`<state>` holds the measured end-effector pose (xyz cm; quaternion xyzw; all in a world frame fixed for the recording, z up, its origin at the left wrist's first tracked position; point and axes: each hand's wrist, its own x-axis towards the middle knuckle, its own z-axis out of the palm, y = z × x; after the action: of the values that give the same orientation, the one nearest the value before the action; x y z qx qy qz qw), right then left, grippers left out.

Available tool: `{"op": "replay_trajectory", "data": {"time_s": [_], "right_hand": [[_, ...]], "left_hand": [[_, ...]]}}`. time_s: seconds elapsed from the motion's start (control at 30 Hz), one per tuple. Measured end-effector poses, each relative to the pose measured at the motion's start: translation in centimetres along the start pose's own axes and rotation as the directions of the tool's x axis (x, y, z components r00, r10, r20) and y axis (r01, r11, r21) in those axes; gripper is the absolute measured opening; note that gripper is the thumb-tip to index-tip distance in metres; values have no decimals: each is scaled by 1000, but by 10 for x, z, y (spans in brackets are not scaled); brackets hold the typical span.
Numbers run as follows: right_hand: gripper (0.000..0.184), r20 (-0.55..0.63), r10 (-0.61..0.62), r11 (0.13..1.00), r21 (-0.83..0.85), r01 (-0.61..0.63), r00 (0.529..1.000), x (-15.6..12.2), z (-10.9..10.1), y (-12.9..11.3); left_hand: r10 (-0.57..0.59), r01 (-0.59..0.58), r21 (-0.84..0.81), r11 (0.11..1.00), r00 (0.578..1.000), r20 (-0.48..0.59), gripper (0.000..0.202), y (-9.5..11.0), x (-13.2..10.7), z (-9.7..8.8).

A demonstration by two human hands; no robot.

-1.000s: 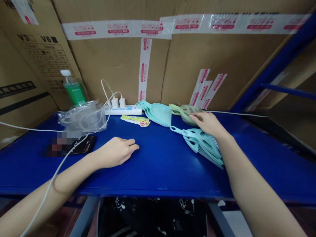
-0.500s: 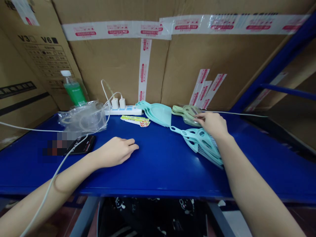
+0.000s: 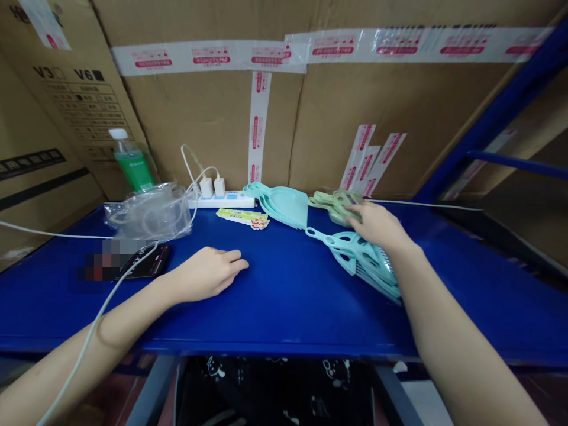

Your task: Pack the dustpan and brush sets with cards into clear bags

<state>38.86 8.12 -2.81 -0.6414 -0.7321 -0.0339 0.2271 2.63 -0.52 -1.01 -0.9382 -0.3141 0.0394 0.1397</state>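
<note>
My left hand (image 3: 212, 272) rests on the blue table, its fingers loosely curled together, with no object visible in them. My right hand (image 3: 380, 225) reaches to the far side, thumb and fingers apart, at the right end of the light green dustpan-and-brush sets (image 3: 336, 204) in clear wrap. Its fingertips appear to touch them. Nearer me, partly behind my right wrist, lies a stack of turquoise slotted, bristled small brooms (image 3: 364, 257). Several nested turquoise dustpans (image 3: 286, 204) lie farther back, left of the green sets.
A white power strip (image 3: 228, 199) with two chargers stands against the cardboard wall (image 3: 213, 118). Yellow-green packets (image 3: 243, 216) lie before it. At left are a crumpled clear plastic bag (image 3: 151, 216), a bottle of green liquid (image 3: 133, 165), a black phone-like device (image 3: 148, 262) and a loose cable (image 3: 100, 316).
My right hand's fingers have spread a little and shifted slightly left over the green sets. My left hand and the turquoise pieces stay where they were.
</note>
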Motion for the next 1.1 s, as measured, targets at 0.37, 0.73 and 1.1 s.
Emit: {"op": "replay_trajectory", "data": {"time_s": [0.37,0.73,1.1], "right_hand": [[27,-28,-373,928,-14,373,927,-1,-15,-33],[33,127,-469,877,-50,478,874,-14,16,-88],[21,171,-321,939,-69,336,932,-10,16,-102]], "left_hand": [[-5,5,2,1000,1000,3,24,0,0,1],[-3,3,0,1000,1000,-6,24,0,2,2],[-7,7,-4,1000,1000,3,23,-1,1,2]]}}
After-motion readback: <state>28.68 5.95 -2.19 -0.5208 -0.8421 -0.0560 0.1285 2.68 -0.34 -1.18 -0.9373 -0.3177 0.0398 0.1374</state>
